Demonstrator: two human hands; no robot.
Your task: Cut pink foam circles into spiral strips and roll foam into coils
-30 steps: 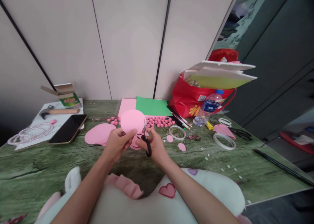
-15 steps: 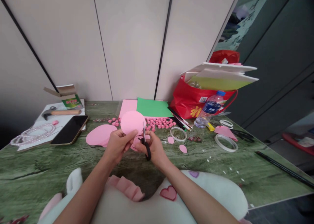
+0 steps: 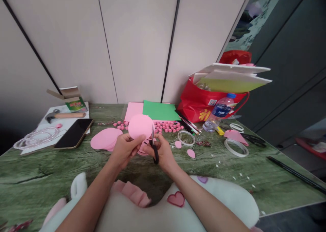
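My left hand pinches the lower edge of a round pink paper piece, held upright above the table. In my right hand is a pair of scissors with black handles, its blades pointing up along the right edge of the paper. Whether the blades touch the edge, I cannot tell. Left of my hands lies a stack of pink paper ovals. More pink paper lies beneath my hands, partly hidden. Small pink beads or flowers are scattered behind them.
A phone, a hammer and a pearl strand lie at left. Green paper lies at the back. At right are a red bag, a water bottle, tape rolls and a black rod. A white plush cushion lies under my forearms.
The whole view has shifted slightly, with the table items a little further right. My hands still hold the paper and scissors, the blades now looking closer together at the paper's right edge.
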